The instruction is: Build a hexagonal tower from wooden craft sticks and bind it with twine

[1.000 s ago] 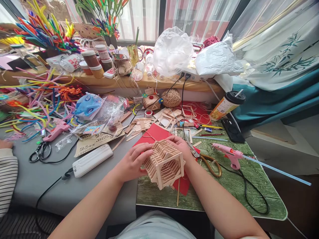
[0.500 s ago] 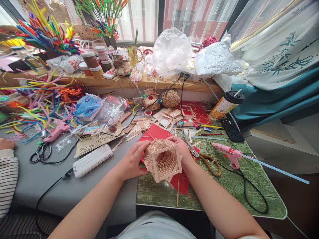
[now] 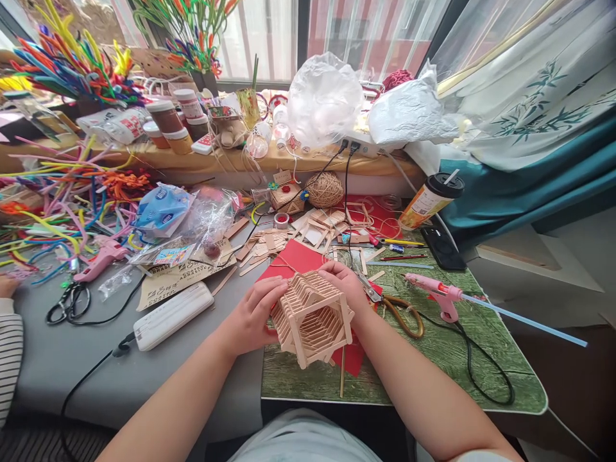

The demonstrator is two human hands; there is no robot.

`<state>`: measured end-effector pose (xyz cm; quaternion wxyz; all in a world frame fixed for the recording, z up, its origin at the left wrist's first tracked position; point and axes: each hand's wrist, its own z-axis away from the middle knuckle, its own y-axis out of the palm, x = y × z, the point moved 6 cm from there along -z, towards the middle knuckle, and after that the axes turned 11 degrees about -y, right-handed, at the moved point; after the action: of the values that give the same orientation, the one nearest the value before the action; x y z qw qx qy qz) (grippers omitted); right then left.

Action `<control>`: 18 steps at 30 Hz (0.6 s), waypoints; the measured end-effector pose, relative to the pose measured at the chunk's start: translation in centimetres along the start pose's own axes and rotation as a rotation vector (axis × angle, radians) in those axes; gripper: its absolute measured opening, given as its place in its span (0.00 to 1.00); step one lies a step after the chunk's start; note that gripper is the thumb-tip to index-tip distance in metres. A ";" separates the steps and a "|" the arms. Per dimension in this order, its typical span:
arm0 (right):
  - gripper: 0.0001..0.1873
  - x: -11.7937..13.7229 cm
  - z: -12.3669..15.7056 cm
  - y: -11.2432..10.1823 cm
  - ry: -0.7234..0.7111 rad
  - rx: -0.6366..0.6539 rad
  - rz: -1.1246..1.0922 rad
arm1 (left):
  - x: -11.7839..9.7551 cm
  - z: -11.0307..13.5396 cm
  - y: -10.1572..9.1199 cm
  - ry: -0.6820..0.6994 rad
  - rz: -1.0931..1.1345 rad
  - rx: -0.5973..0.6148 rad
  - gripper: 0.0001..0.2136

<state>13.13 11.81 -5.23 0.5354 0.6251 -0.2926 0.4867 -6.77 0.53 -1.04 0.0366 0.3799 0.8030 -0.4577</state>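
The fingers (image 3: pixel 275 292) of the left hand (image 3: pixel 253 317) are curled against the left wall of a hexagonal stick frame (image 3: pixel 312 321), and the right hand (image 3: pixel 342 281) has its fingers folded over the far upper edge, so both hands are closed on it from opposite sides. The frame is tipped with its open end toward the person, showing rung after rung of flat wooden sticks stacked like a log cabin. It sits over the red paper (image 3: pixel 301 256) at the near left part of the green mat (image 3: pixel 433 366); I cannot tell whether its lower corner touches down or hangs just clear. To my eye it is very light and stiff, but brittle at the joints: a squeeze across the middle of a wall could pop a stick loose, so the stacked corners, where sticks cross, look the safest places to hold. The bare wood should not slip. Just right of the right wrist lie scissors (image 3: pixel 402 314), then a pink glue gun (image 3: pixel 440 292) with its black cord looping over the mat. A ball of twine (image 3: pixel 326 189) sits farther back, a white power strip (image 3: pixel 173 314) to the left, and a striped sleeve (image 3: pixel 9 359) of another person shows at the far left edge.
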 end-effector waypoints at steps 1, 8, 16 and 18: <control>0.20 0.2 0.0 0.0 -0.001 0.009 -0.005 | -0.1 0.1 0.0 0.015 -0.006 -0.006 0.47; 0.19 0.4 0.0 0.5 0.022 0.069 -0.052 | -1.3 0.4 0.1 0.120 -0.019 0.005 0.46; 0.22 0.1 0.1 0.7 0.061 0.065 -0.095 | -1.0 0.3 0.3 0.086 -0.006 0.009 0.45; 0.22 0.2 0.2 0.8 0.049 0.056 -0.104 | -0.8 0.2 0.4 0.072 0.008 0.017 0.45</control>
<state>12.56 11.48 -4.71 0.5492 0.6424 -0.2327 0.4812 -6.04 0.04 -1.13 0.0062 0.3996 0.7985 -0.4502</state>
